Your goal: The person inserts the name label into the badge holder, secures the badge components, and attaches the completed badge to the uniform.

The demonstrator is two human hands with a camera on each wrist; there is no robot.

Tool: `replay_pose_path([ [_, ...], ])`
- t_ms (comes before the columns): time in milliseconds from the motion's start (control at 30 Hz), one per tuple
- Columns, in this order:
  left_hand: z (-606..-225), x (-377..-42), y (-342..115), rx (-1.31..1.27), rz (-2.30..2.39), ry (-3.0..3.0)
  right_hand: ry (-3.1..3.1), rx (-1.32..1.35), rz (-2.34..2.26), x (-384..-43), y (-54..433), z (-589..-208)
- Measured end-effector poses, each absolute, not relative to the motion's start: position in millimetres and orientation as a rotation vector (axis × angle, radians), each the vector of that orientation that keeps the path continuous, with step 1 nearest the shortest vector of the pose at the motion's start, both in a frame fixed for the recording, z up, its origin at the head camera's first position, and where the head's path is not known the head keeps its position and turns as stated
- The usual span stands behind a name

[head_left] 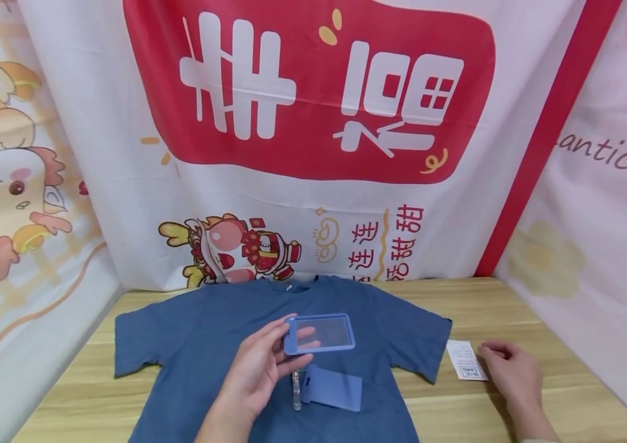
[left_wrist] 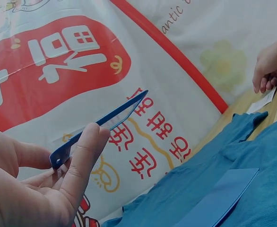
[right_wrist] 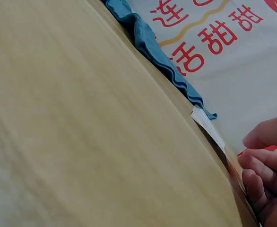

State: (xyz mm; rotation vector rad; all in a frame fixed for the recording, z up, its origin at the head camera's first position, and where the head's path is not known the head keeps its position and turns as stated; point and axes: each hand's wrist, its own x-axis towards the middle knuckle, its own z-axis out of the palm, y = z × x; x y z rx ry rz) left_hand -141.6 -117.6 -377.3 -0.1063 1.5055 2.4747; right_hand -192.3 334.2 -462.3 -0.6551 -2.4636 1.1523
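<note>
My left hand (head_left: 258, 363) holds a blue card-holder frame (head_left: 291, 335) with a clear window by its slotted end, thumb on one side and fingers on the other. In the left wrist view the frame (left_wrist: 111, 116) appears nearly edge-on. A separate blue panel (head_left: 335, 389) lies on the shirt below that hand, beside a clear strip (head_left: 296, 391). At the right, my right hand (head_left: 515, 375) is low over the table with bent fingers, close beside a white printed card (head_left: 466, 360). Whether a fingertip touches the card's edge is hard to tell.
A blue T-shirt (head_left: 208, 344) is spread over the wooden table (head_left: 573, 394), its right sleeve near the card. Printed cloth sheets (head_left: 435, 234) hang behind the table and at both sides.
</note>
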Motion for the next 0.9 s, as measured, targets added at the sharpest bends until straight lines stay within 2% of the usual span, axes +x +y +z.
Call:
replay_pose_path([
  [400, -378.1, -138.6, -121.5, -0.104, 2.486, 1.456, -2.838, -0.494, 1.046, -192.4, 341.2, -447.9],
  [667, -380.7, -140.9, -120.0, -0.093, 2.453, 1.464, -3.007, -0.302, 0.810, -195.9, 337.8, -441.5],
  [900, -383.4, -141.7, -119.2, -0.103, 2.453, 1.464, -3.021, -0.304, 0.754, -194.9, 333.1, -441.9],
])
